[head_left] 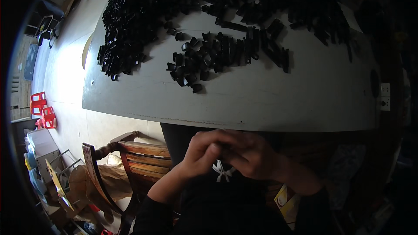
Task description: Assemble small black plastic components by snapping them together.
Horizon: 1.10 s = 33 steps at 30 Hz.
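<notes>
I hold both hands together below the table (pixel 261 104) edge, at 6 o'clock. My left hand (pixel 203 151) and right hand (pixel 254 159) pinch one small part between the fingertips; it is mostly hidden. I should keep it steady, close to my body. The black parts (pixel 209 56) lie at 12 o'clock.

Dim scene, daylight from the left on the pale table (pixel 261 100), black fisheye rim, soft shadows
</notes>
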Tool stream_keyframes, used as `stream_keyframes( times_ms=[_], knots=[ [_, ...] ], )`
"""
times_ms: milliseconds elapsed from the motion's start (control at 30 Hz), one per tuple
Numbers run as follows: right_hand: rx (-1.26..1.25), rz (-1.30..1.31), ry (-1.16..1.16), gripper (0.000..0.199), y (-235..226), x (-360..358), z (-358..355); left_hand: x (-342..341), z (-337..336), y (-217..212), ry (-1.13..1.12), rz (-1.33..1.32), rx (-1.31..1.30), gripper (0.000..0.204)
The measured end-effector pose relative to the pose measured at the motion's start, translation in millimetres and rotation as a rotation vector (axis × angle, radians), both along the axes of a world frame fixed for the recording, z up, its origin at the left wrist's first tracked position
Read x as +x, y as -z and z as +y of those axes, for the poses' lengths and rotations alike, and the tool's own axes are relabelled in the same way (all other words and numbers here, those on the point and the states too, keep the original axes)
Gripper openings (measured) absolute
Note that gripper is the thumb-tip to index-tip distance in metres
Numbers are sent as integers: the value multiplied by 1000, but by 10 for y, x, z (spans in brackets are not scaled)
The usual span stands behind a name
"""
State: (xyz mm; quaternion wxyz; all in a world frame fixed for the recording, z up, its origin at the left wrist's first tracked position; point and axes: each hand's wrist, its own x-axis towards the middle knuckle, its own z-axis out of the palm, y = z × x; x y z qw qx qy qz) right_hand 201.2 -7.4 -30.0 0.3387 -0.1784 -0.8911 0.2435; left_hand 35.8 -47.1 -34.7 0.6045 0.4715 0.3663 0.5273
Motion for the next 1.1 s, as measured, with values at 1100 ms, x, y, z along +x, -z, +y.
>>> stream_keyframes(
  times_ms=[1100],
  knots=[
    [-184,-291,392,35,-160,366,469,-241,350,179,-329,1100,227,14]
  ],
)
